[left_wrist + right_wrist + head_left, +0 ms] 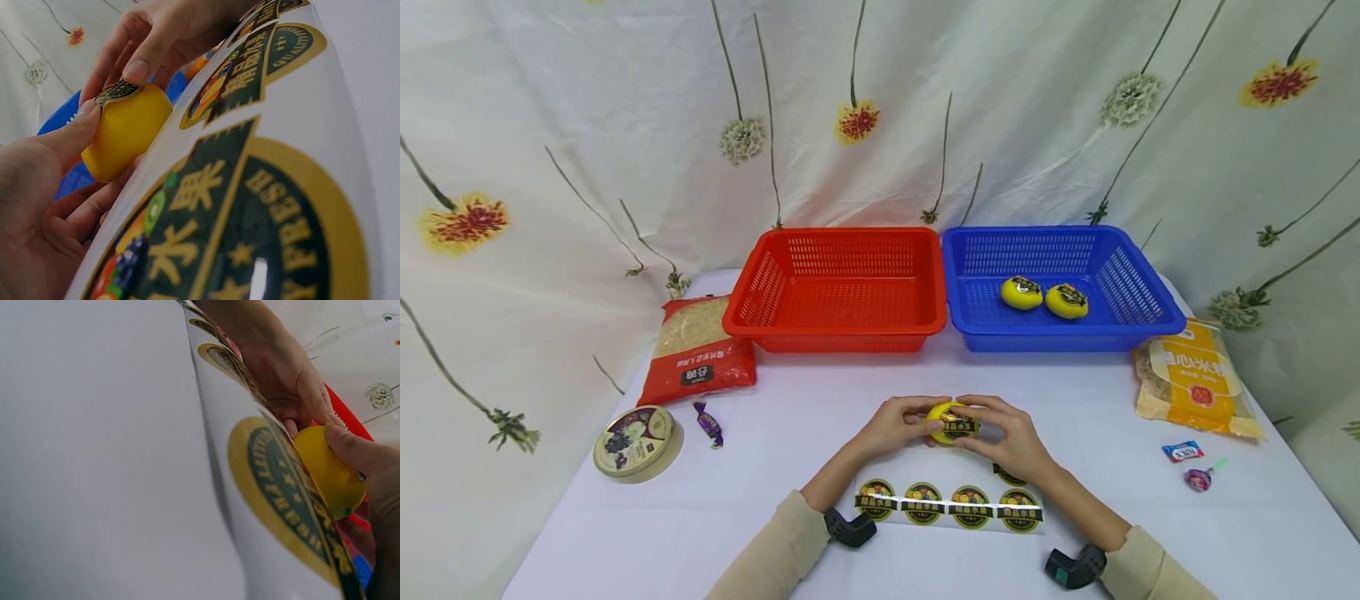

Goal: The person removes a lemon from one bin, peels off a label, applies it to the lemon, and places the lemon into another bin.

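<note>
Between both hands, a yellow lemon [942,413] is held just above the table, with a round black-and-gold fruit sticker [958,427] on its near side. My left hand [889,427] grips its left side with thumb and fingers. From the right, my right hand [1013,435] holds it too; in the left wrist view its thumb presses the sticker [117,92]. Below the hands lies a clear sheet of round stickers [947,518], one of them partly hidden by the right hand. Two stickered lemons [1022,293] sit in the blue basket [1045,342].
A red basket [842,342] stands left of the blue one. At left are a red grain bag [700,358], a round tin [634,442] and a purple-wrapped candy [708,424]. At right lie a yellow bag [1198,379], a small candy packet [1183,451] and a lollipop [1198,479].
</note>
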The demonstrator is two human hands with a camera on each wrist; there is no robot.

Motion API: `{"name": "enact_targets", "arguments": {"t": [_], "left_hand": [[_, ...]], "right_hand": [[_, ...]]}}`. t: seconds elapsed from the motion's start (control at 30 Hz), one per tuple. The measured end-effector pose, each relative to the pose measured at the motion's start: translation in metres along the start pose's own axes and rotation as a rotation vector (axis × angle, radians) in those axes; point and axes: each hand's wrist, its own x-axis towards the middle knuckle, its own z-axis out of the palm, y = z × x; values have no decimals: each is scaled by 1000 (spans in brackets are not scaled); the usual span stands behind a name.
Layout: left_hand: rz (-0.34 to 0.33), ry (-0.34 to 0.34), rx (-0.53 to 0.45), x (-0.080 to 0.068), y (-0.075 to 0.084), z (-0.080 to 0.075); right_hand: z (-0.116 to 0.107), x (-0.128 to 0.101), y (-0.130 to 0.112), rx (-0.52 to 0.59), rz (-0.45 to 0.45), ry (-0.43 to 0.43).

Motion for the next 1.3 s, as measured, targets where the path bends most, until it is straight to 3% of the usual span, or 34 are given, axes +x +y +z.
{"name": "enact_targets", "arguments": {"t": [0.4,0.67,0.77,0.93,1.07,1.23,1.3], "left_hand": [[-11,11,19,1,0,-1],[14,16,41,-8,21,0],[55,-7,63,-6,10,0],[162,-26,223,-2,-3,0],[234,28,387,0,-6,5],[269,97,447,0,-6,11],[291,105,468,0,-5,13]], "right_hand": [[-3,5,-6,45,73,-41],[-5,-3,15,86,117,-107],[-5,-5,17,100,166,-119],[-9,-1,5,159,205,-106],[-13,5,-12,236,233,-97],[-19,9,-18,259,270,-104],[-24,11,-18,250,304,-24]]}}
